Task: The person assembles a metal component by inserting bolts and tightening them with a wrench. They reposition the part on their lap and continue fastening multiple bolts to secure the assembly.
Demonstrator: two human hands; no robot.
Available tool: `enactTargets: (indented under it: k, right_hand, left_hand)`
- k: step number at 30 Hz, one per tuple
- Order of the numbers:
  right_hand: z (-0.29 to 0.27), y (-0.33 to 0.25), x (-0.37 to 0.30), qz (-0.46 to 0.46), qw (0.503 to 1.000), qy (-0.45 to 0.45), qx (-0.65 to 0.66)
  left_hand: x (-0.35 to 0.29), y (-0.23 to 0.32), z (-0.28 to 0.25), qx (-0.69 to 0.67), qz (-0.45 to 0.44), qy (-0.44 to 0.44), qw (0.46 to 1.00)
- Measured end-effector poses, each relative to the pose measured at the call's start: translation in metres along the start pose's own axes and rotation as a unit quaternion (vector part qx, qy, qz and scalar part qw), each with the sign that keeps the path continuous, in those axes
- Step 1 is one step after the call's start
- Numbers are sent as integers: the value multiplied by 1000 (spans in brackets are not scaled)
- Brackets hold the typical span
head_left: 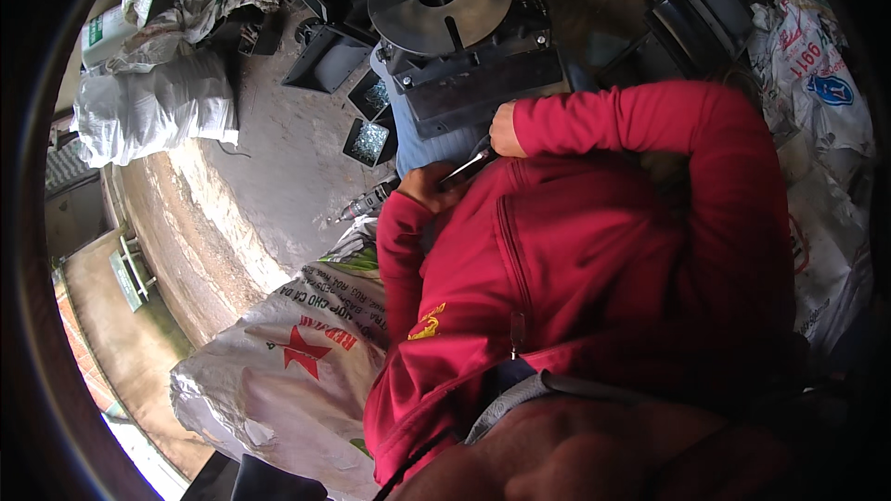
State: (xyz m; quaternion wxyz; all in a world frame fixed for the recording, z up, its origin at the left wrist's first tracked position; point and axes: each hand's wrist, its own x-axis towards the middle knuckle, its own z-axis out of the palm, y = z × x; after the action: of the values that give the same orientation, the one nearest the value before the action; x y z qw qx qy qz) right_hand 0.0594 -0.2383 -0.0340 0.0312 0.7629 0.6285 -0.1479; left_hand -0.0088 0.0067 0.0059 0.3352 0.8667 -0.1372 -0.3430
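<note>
My right hand [504, 130] is closed in front of my belly, around what looks like the dark end of a thin shiny metal tool [467, 165]. Its kind is too small to tell. The tool slants down to my left hand [427, 187], whose curled fingers meet its other end; what they hold is mostly hidden. Just beyond my hands stands a dark metal block [487, 93] with a round steel disc [483, 0] on top, which has a central hole and a slot. A power screwdriver [369, 199] lies left of my left hand.
Two small black bins [396, 144] of shiny small parts stand left of the block. Farther out are dark angular metal parts [327, 57] and, at right, more housings [701, 19]. White sacks [153, 102] lie at far left, [817, 65] right, and a printed sack [269, 390] sits beside me.
</note>
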Motion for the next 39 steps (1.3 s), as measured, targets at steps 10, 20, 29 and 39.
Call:
enactTargets:
  k: [10,20,29,39]
  right_hand:
    - [0,5,-23,48,989,110,89]
    - [-26,-12,-81,296,610,278,681]
    - [-54,-2,-78,203,368,334,844]
    - [-52,-10,-55,252,433,325,802]
  left_hand:
    - [-26,-17,-8,-203,-63,70,975]
    - [4,-16,7,-67,89,119,987]
    - [20,69,5,-271,174,293,900]
    - [51,78,6,-305,222,357,854]
